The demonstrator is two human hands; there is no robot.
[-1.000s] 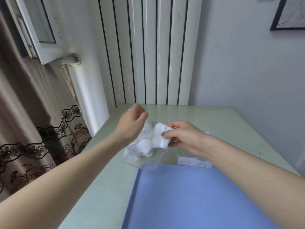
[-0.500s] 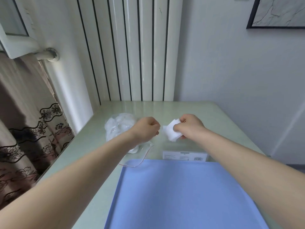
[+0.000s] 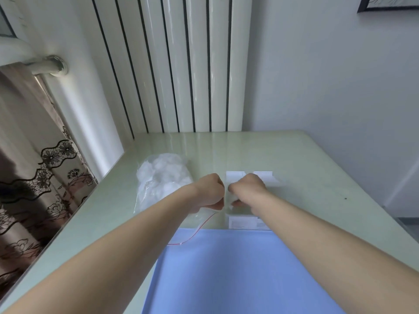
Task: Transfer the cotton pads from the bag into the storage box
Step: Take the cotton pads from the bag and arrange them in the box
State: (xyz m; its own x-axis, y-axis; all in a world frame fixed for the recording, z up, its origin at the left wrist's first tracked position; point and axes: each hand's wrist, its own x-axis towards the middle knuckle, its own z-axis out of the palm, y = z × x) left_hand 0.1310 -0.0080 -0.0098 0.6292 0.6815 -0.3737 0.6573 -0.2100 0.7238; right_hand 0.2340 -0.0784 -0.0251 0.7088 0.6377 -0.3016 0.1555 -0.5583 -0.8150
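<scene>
A clear plastic bag [image 3: 162, 180] with a red zip line lies on the pale green table [image 3: 317, 168], left of centre, with white cotton inside. To its right stands a clear storage box [image 3: 246, 223] with a label on its front wall. My left hand [image 3: 207, 192] and my right hand [image 3: 248, 189] meet knuckle to knuckle over the box's left side, both with curled fingers. Between them they pinch a small wad of white cotton pads [image 3: 230, 203], mostly hidden by the fingers. The open mouth of the bag trails under my left wrist.
A blue mat [image 3: 238, 273] covers the near part of the table. A white ribbed radiator [image 3: 181, 64] stands at the table's far edge, a patterned curtain [image 3: 34, 177] hangs at the left, and a plain wall closes the right side.
My right hand carried the cotton pads from the bag rightward and down to the box. My left hand let the bag rest on the table and moved over to join it.
</scene>
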